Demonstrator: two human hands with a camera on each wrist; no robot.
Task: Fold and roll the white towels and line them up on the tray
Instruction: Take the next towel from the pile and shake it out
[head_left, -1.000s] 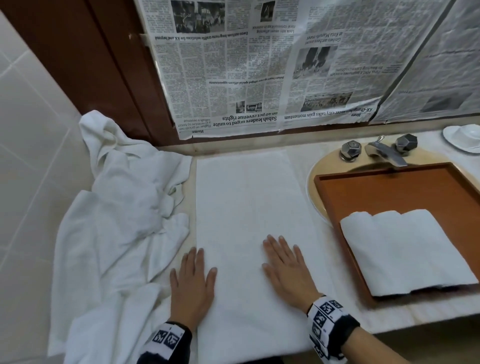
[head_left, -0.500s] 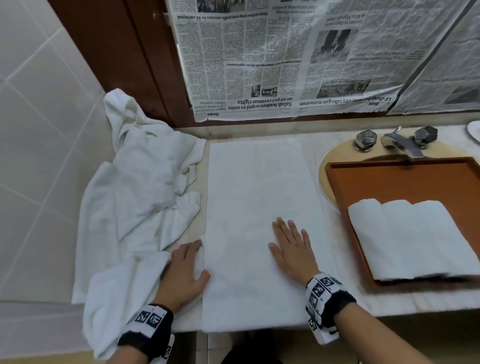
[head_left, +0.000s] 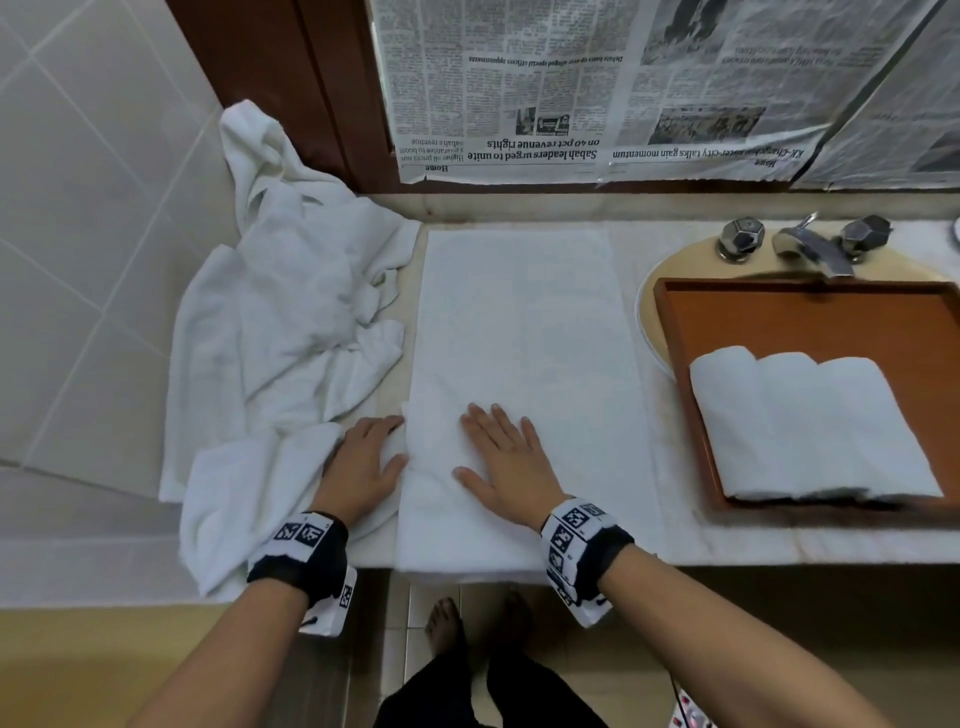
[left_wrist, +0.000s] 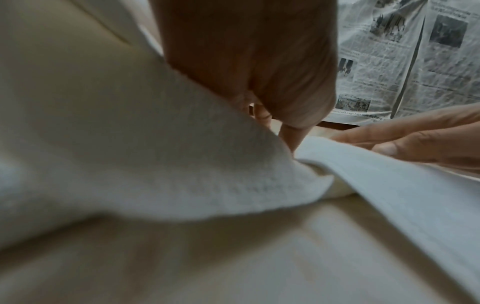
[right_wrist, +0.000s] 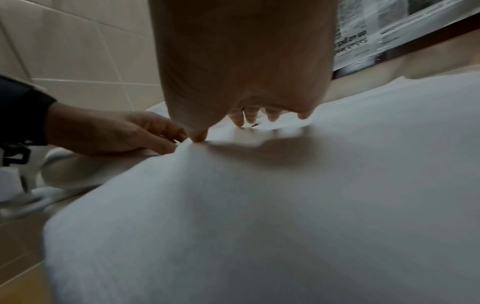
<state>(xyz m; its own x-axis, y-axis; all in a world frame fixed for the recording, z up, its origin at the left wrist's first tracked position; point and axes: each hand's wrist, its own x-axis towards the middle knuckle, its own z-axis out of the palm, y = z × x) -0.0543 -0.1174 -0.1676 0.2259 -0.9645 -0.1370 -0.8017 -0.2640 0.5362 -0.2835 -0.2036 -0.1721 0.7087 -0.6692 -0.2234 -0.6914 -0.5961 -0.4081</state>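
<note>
**Hands working the near left edge of a flat white towel**

A long white towel (head_left: 519, 374) is lying flat on the pale desk (head_left: 727, 540), running from the wall side to the near edge, where its end is hanging slightly over. The right hand (head_left: 506, 462) is lying palm down on the near part of this towel, fingers straight and spread, pressing the cloth. The left hand (head_left: 363, 462) is sitting just beside the towel's left edge; in the left wrist view its fingers (left_wrist: 291, 133) are reaching down to that edge, and in the head view the thumb is lying on the edge with a small bunch of cloth showing between thumb and fingers. Whether it is truly pinching the edge I cannot tell.

To the left, a crumpled heap of white towels (head_left: 291, 332) is spreading over the desk's end and up against the tiled wall (head_left: 78, 208), with part of it drooping over the near edge beside the left wrist.

To the right, a brown wooden tray (head_left: 810, 322) is resting over the sink basin, below the metal faucet (head_left: 810, 249). Three rolled white towels (head_left: 810, 421) are lying side by side in the near part of the tray, touching one another.

Newspaper sheets (head_left: 597, 88) are covering the wall behind the desk. Both wrists are wearing bands with black-and-white markers.
</note>
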